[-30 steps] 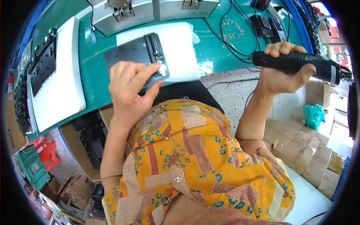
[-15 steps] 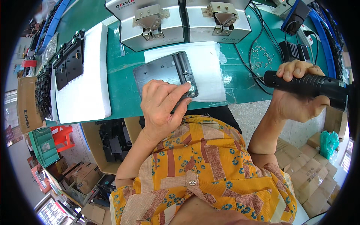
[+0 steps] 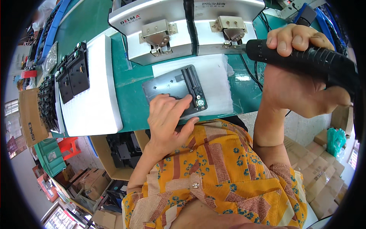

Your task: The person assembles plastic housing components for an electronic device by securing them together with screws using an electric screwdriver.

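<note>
A flat dark plastic panel (image 3: 167,84) with a raised black bar (image 3: 191,82) along its right side lies on a white sheet (image 3: 218,82). My left hand (image 3: 166,118) rests on the panel's near edge, fingers apart, the index fingertip beside the bar. Just right of that fingertip is a round, pale shiny fitting (image 3: 200,102) at the panel's corner. My right hand (image 3: 293,76) is wrapped round a black electric screwdriver (image 3: 320,61), raised off the table on the right. Its front end points left; no bit can be made out.
Two silver machines (image 3: 160,49) with metal brackets stand behind the sheet. At left, a white foam board (image 3: 101,87) carries black panels (image 3: 74,74), with stacked black parts (image 3: 47,103) beyond. Black cables (image 3: 248,68) run at the right. An open carton (image 3: 118,170) of black parts sits below the table.
My right hand has brought the screwdriver up and left, nearer the camera. My left index fingertip has come off the round corner fitting. The whole view has shifted slightly.
</note>
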Available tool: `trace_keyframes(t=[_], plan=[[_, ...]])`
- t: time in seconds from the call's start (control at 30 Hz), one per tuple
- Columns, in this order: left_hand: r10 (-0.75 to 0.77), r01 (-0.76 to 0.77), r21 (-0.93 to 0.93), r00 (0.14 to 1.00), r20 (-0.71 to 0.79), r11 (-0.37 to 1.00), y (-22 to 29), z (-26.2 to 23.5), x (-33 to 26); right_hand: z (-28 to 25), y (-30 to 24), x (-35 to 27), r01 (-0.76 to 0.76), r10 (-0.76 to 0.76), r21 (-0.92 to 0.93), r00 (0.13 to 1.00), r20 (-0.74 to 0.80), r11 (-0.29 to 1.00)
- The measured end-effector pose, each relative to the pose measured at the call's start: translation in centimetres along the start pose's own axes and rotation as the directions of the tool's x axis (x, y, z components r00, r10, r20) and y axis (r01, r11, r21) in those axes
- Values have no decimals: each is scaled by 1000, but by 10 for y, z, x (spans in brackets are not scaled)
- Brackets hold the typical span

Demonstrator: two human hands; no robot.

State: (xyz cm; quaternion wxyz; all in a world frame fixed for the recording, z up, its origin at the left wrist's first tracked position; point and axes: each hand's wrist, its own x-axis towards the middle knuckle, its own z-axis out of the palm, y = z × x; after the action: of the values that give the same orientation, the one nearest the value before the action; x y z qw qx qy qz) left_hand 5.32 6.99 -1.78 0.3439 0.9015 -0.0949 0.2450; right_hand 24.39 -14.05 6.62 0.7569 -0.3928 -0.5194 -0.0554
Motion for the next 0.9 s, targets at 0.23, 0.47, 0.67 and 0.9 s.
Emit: trace_keyframes(t=[0.23,0.47,0.67,0.9], plan=[[146,-151,-7,967,-210,989,-27,-14,36,0,10,3,97,-101,-63,993,-56,993],[146,-188,-168,961,-236,968,-36,-11,69,29,0,-1,36,-32,-285,999,20,958],[178,-205,-176,971,-160,963,-35,-16,49,42,-3,-5,-11,-1,-370,999,-33,929],[145,-174,-231,980,-137,957,-33,-20,52,47,-20,4,-145,104,-342,985,-135,929]])
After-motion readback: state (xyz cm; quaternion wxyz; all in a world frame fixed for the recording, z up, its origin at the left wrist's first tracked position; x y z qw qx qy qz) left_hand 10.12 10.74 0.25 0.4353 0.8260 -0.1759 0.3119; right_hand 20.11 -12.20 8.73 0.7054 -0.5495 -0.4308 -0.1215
